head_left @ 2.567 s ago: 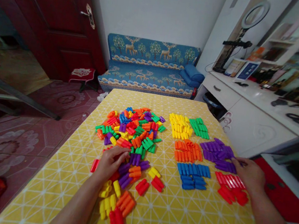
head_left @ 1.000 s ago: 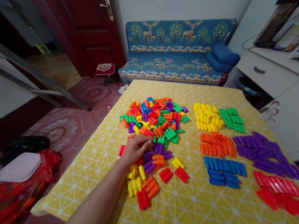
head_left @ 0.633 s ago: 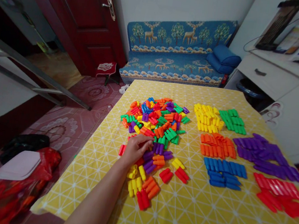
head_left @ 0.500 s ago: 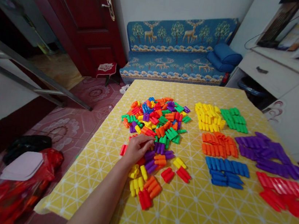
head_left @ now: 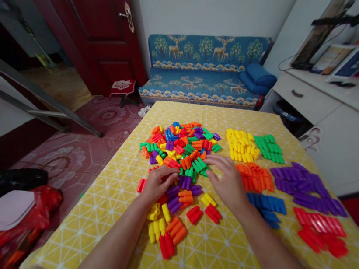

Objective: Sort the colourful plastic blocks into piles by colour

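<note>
A mixed heap of small coloured plastic blocks lies on the yellow patterned tablecloth. My left hand rests palm down at the heap's near edge, fingers curled over some pieces; what it grips is hidden. My right hand is spread flat with fingers apart, reaching toward the green pieces at the heap's right side. To the right lie sorted groups: yellow, green, orange, purple, blue and red.
Loose yellow, orange and red blocks lie near the front of the table. A blue sofa stands behind, a dark red door at left, a white cabinet at right. A red bag sits on the floor.
My right hand has come into view from the right and now reaches over the orange group toward the heap. My left hand has stayed at the heap's near edge.
</note>
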Action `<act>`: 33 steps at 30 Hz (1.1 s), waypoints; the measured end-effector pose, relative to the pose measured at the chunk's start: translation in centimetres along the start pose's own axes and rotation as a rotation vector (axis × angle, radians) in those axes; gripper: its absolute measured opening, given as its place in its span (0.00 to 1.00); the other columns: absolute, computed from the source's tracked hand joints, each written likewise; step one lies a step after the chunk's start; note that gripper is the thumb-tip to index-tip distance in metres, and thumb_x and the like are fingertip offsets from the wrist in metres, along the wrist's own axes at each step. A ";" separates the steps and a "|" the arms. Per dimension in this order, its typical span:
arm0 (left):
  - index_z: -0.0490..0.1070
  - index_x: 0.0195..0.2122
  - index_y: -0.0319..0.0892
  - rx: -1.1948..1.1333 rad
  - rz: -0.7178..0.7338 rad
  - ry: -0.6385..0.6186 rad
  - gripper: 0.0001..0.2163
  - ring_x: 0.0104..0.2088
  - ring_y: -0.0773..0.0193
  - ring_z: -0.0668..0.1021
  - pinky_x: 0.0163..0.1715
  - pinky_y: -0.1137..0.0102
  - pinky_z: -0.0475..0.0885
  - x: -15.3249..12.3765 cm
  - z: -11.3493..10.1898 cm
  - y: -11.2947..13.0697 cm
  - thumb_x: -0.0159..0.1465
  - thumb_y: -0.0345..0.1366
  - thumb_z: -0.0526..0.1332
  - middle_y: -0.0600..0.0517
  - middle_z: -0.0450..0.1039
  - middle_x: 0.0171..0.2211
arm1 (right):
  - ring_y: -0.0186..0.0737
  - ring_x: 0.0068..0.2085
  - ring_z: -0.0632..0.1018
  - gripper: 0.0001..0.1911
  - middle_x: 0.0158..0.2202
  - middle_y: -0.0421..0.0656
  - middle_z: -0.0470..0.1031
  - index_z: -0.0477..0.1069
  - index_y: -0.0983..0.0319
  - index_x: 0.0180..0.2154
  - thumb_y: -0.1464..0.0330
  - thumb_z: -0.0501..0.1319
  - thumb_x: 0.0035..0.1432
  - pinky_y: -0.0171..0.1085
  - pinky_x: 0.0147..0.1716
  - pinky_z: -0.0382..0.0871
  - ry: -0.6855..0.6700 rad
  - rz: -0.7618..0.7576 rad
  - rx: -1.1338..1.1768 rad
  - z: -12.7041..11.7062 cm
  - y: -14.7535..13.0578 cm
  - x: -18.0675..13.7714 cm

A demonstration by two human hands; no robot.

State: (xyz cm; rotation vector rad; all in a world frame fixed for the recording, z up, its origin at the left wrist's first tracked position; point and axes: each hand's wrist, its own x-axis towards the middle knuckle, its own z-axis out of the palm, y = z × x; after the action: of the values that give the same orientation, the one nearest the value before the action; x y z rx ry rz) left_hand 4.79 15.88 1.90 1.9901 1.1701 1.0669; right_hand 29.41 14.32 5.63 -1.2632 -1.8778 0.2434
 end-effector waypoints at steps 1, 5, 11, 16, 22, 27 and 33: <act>0.78 0.41 0.40 -0.009 -0.003 -0.001 0.10 0.33 0.63 0.79 0.35 0.71 0.73 0.0 0.0 0.1 0.66 0.38 0.59 0.48 0.80 0.32 | 0.44 0.53 0.70 0.17 0.51 0.45 0.72 0.73 0.59 0.48 0.76 0.59 0.58 0.50 0.55 0.66 -0.044 0.000 -0.032 0.7 0.1 -0.1; 0.78 0.40 0.40 -0.035 -0.013 0.002 0.10 0.32 0.63 0.80 0.34 0.71 0.73 0.0 0.0 0.2 0.66 0.38 0.59 0.48 0.79 0.31 | 0.45 0.55 0.66 0.31 0.55 0.46 0.69 0.71 0.57 0.54 0.83 0.55 0.50 0.47 0.55 0.65 -0.201 -0.001 -0.227 3.1 0.6 -0.2; 0.78 0.42 0.41 -0.026 -0.036 -0.008 0.11 0.34 0.62 0.80 0.34 0.71 0.73 -0.1 0.1 0.0 0.66 0.39 0.59 0.48 0.80 0.33 | 0.47 0.49 0.70 0.22 0.49 0.48 0.71 0.72 0.58 0.52 0.77 0.57 0.57 0.44 0.49 0.67 -0.283 0.042 -0.369 4.2 0.6 0.5; 0.78 0.42 0.41 0.015 -0.016 -0.008 0.10 0.36 0.61 0.80 0.34 0.70 0.73 -0.1 0.1 -0.2 0.66 0.38 0.59 0.47 0.80 0.34 | 0.44 0.46 0.74 0.13 0.44 0.47 0.75 0.71 0.61 0.47 0.73 0.56 0.60 0.42 0.48 0.68 -0.169 0.191 -0.171 3.4 0.4 0.5; 0.78 0.43 0.42 0.018 -0.015 -0.024 0.11 0.35 0.61 0.80 0.34 0.70 0.73 -0.1 0.1 -0.3 0.67 0.39 0.58 0.47 0.80 0.34 | 0.40 0.36 0.79 0.18 0.36 0.42 0.79 0.68 0.59 0.49 0.65 0.61 0.57 0.37 0.36 0.71 -0.247 0.465 0.333 0.8 -1.1 -0.7; 0.77 0.42 0.41 0.000 -0.009 -0.014 0.11 0.35 0.62 0.80 0.34 0.70 0.74 -0.1 0.2 -0.4 0.67 0.39 0.58 0.47 0.80 0.34 | 0.41 0.43 0.79 0.14 0.43 0.42 0.79 0.76 0.55 0.46 0.66 0.60 0.58 0.37 0.42 0.71 -0.565 0.375 0.361 -0.2 -2.2 -3.2; 0.77 0.41 0.41 -0.011 -0.016 -0.007 0.11 0.32 0.63 0.80 0.34 0.71 0.73 0.0 0.1 0.0 0.67 0.39 0.58 0.48 0.79 0.31 | 0.40 0.42 0.77 0.13 0.42 0.42 0.75 0.78 0.56 0.41 0.74 0.63 0.54 0.39 0.42 0.71 -0.395 0.303 0.060 -0.1 -6.0 -2.4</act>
State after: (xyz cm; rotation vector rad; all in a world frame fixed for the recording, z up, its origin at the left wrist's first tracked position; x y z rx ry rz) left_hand 4.87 15.87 1.85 1.9712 1.1729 1.0556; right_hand 25.75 9.46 7.89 -1.5413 -1.9747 0.7521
